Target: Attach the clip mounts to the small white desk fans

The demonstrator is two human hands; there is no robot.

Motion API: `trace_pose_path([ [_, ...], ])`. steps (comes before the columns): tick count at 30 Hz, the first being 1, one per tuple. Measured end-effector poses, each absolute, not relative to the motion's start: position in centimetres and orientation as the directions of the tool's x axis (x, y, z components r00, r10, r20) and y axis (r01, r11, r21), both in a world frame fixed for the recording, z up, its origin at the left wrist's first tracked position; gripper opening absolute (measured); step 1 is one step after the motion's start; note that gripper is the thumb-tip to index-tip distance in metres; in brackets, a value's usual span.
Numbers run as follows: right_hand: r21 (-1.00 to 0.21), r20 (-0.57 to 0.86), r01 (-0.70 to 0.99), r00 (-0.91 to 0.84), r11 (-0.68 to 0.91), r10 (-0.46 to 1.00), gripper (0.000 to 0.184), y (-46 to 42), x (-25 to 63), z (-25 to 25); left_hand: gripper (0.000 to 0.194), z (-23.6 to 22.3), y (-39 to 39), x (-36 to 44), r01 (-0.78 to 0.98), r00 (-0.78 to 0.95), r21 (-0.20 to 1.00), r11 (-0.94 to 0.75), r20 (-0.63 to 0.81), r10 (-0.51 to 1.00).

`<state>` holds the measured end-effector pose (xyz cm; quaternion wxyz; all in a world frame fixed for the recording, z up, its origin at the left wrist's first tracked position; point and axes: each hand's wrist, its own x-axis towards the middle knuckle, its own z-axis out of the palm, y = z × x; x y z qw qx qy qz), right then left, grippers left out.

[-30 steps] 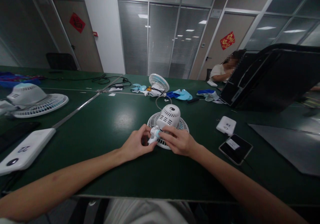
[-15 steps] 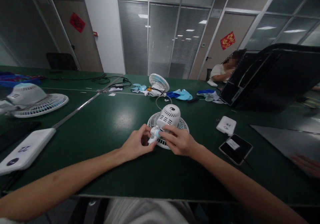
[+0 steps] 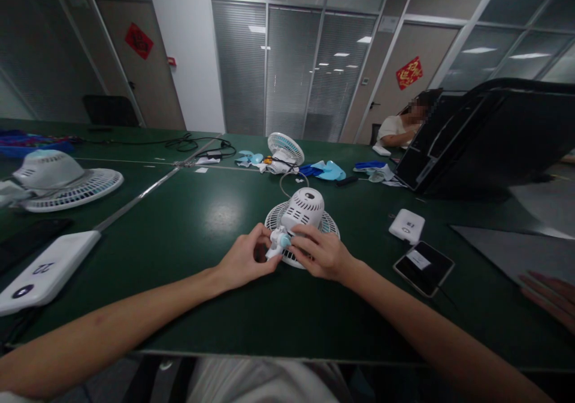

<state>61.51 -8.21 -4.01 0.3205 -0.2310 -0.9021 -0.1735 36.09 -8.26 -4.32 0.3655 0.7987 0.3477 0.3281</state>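
A small white fan (image 3: 305, 208) lies face down on the green table, its motor housing up and its round grille (image 3: 330, 226) beneath. At its near side, my left hand (image 3: 246, 255) pinches the white clamp bracket (image 3: 274, 251) between thumb and fingers. A light-blue knob (image 3: 284, 241) sticks out of that bracket. My right hand (image 3: 322, 251) has its bent fingertips at the knob's right side, with the thumb mostly hidden. A thin cable loop (image 3: 294, 178) shows behind the housing.
Another fan (image 3: 67, 178) lies at the left beside a white power bank (image 3: 47, 271). A third fan (image 3: 285, 151) and light-blue blades (image 3: 330, 169) are farther back. A white device (image 3: 406, 226) and a phone (image 3: 423, 268) lie right. Another person's hand (image 3: 550, 298) rests at the right edge.
My right fingers have shifted slightly rightward at the knob, showing more of it. My left hand and the fan look unmoved. At the far right, a pale sheet now shows behind the grey one.
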Motion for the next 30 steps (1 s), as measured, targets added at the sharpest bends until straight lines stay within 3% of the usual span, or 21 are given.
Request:
trace_pose_path([
  [3, 0.210, 0.641, 0.506, -0.717, 0.836, 0.273, 0.033, -8.1, 61.8, -3.8, 0.031, -4.4, -8.2, 36.1, 0.321, 0.542, 0.811, -0.489, 0.266, 0.797],
  [8, 0.211, 0.697, 0.549, -0.665, 0.809, 0.269, 0.015, -8.1, 61.1, -3.8, 0.032, -4.6, -8.1, 36.1, 0.334, 0.534, 0.802, -0.495, 0.272, 0.800],
  [12, 0.198, 0.692, 0.554, -0.663, 0.809, 0.285, 0.012, -8.2, 60.9, -4.1, 0.031, -4.7, -8.0, 36.1, 0.317, 0.542, 0.806, -0.500, 0.279, 0.793],
  [18, 0.205, 0.638, 0.502, -0.719, 0.840, 0.274, 0.038, -7.9, 61.9, -4.3, 0.032, -4.7, -8.0, 36.0, 0.308, 0.543, 0.806, -0.505, 0.287, 0.789],
  [25, 0.176, 0.682, 0.562, -0.662, 0.808, 0.311, 0.015, -8.1, 61.1, -4.0, 0.032, -4.7, -8.0, 36.0, 0.327, 0.540, 0.797, -0.508, 0.283, 0.792],
  [30, 0.166, 0.678, 0.545, -0.668, 0.822, 0.307, 0.020, -8.3, 61.3, -4.0, 0.031, -4.7, -8.0, 36.0, 0.324, 0.544, 0.794, -0.514, 0.288, 0.788],
])
